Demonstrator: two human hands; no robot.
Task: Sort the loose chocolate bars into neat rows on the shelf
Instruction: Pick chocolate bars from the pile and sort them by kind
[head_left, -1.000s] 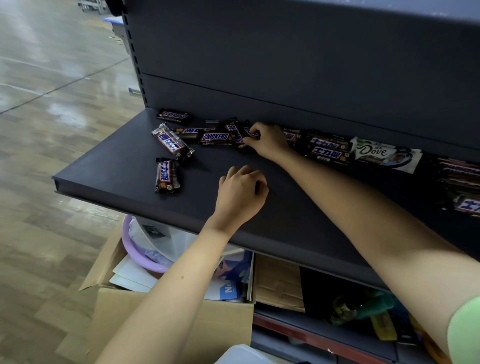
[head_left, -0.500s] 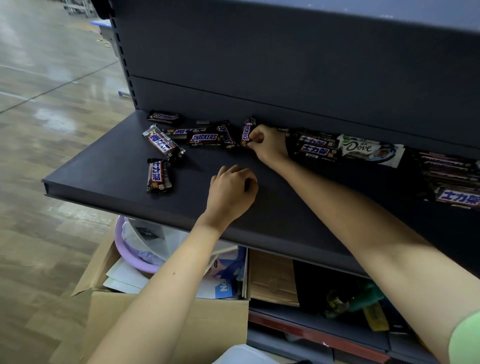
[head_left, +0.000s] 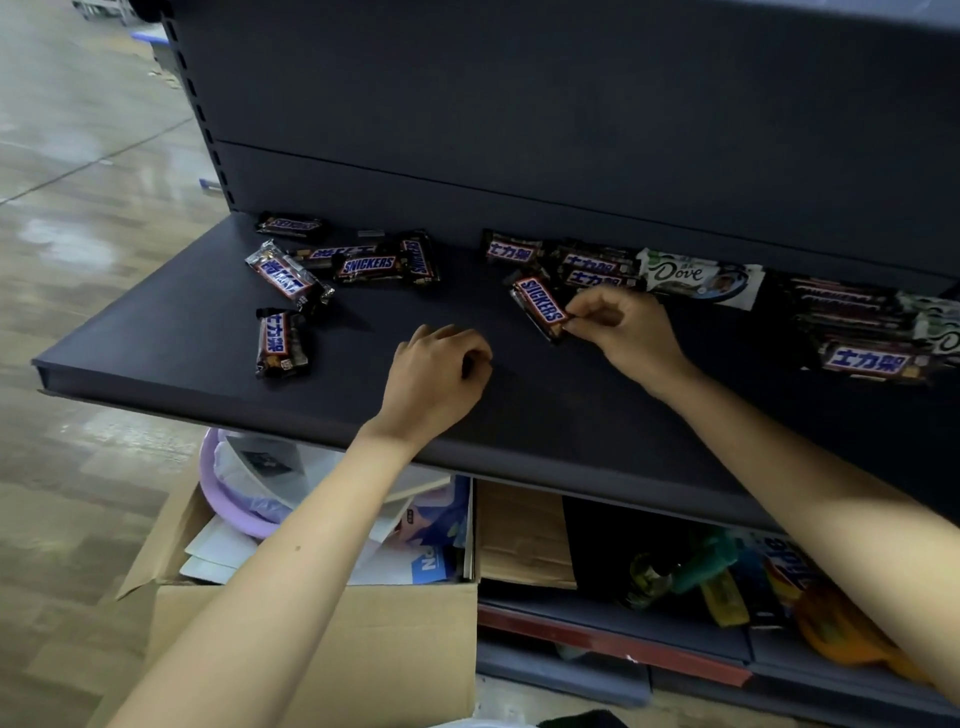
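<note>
A dark grey shelf (head_left: 156, 338) is fixed to a matching back panel (head_left: 519, 104), with a glossy wood-patterned floor (head_left: 78, 260) seen past its left edge. Below the shelf's front edge an open cardboard box (head_left: 322, 639) is seen, with a lilac basin (head_left: 228, 499) and papers in it.

A cluster of loose bars (head_left: 363, 267) is scattered at odd angles near the back left corner, and a single bar (head_left: 280, 343) is set apart, nearer the front left. Along the back edge, right of centre, a few bars (head_left: 592, 265) are overlapped beside a white Dove bar (head_left: 696, 275). A stack of bars (head_left: 862, 332) near the right edge is blurred and partly cut off, so no count can be made. The goods on the lower shelf are too dark and blurred to be named.

One Snickers bar (head_left: 540, 307) is laid at a slant near the middle of the shelf. Its near end is pinched between the thumb and fingertips of the right hand (head_left: 628, 327), the other fingers being bent. The left hand (head_left: 441, 374) is rested on the shelf towards the front edge, knuckles up and fingers loosely curled; nothing is seen in it.
</note>
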